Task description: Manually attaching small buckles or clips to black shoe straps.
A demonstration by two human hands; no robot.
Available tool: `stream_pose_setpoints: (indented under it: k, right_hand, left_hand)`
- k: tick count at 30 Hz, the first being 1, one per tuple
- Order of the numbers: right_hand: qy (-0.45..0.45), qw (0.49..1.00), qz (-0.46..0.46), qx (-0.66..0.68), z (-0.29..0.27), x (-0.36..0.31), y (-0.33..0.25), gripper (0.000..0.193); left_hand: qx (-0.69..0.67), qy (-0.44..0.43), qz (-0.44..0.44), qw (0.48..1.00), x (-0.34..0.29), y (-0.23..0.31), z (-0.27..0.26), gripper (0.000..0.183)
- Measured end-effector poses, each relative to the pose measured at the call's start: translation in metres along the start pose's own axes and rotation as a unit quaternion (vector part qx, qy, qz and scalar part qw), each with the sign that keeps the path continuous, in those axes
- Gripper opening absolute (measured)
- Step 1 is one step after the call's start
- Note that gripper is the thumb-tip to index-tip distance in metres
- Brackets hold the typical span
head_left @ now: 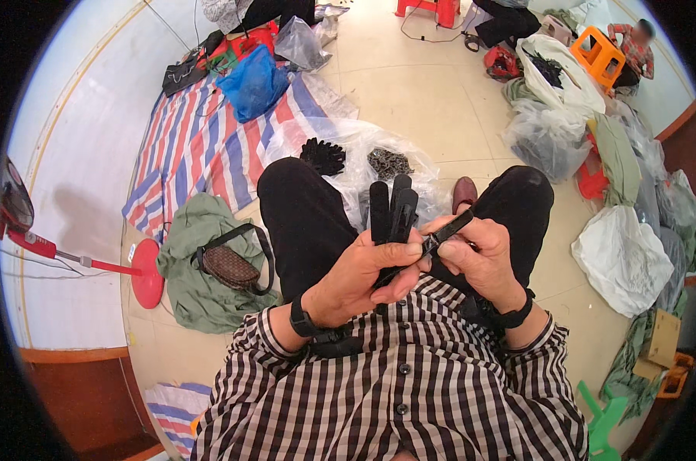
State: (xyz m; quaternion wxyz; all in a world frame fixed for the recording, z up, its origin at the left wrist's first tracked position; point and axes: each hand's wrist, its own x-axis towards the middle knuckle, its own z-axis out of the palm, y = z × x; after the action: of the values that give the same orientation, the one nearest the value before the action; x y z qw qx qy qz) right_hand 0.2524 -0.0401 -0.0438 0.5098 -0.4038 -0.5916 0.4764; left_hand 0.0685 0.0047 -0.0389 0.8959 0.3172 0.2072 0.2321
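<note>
With our left hand (371, 265), we clamp several black strips (402, 215) between thumb and fingers, rounded ends pointing forward. With our right hand (482, 253), we pinch a single black strip (457, 224) beside the left thumb. All strips are located above our lap, between the knees. Beyond, a black pile (322, 157) and a pile of small dark parts (389, 164) rest on clear plastic (286, 140).

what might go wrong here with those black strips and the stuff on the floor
The black strips fan out from the left hand, so one might slide loose and drop.

The right hand pinches another strip close to the left thumb, so a fingertip could get nipped.

The maroon shoe stands near the clear plastic sheet; a shift of the foot might drag it and scatter the pile of small pieces.
</note>
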Motion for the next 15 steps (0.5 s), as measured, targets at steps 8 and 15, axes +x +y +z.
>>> stream_pose_setpoints:
  k: [8, 15]
  right_hand:
    - [0.006, 1.0, -0.014, 0.006, 0.004, 0.002, -0.002, 0.02]
    - [0.021, 0.965, 0.082, 0.248, 0.016, 0.0, 0.007, 0.025]
  left_hand:
    - [-0.009, 0.036, -0.022, 0.999, -0.001, 0.0, 0.0, 0.015]
    - [0.041, 0.048, 0.034, 0.997, -0.002, 0.001, 0.001, 0.017]
